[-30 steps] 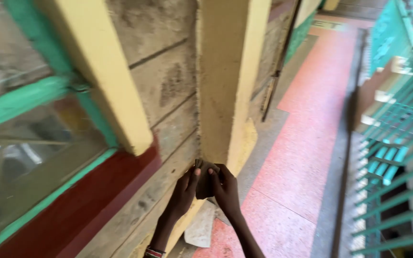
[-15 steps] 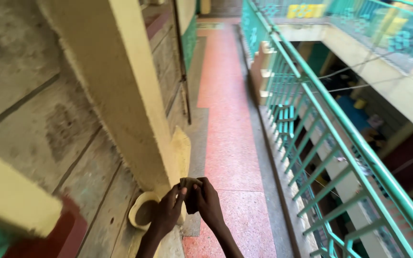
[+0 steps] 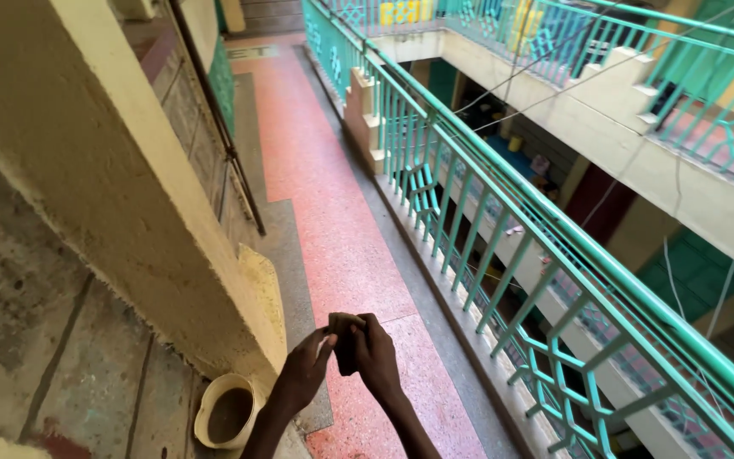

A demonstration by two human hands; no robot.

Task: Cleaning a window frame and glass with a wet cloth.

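Both my hands are raised together in front of me, low in the middle of the head view. My left hand (image 3: 303, 374) and my right hand (image 3: 373, 357) pinch a small, dark, folded piece of material (image 3: 341, 327) between their fingertips. What the piece is cannot be made out. Below the hands lies the pink speckled corridor floor (image 3: 333, 229).
A yellow pillar (image 3: 121, 178) and a grey block wall stand to the left. A cream bucket (image 3: 227, 414) with brown contents sits at the pillar's foot. A green metal railing (image 3: 486, 212) runs along the right, with an open courtyard drop beyond it.
The view has swung right, from the window and wall toward the corridor and railing. My hands stay joined on the dark piece and keep the same pose.
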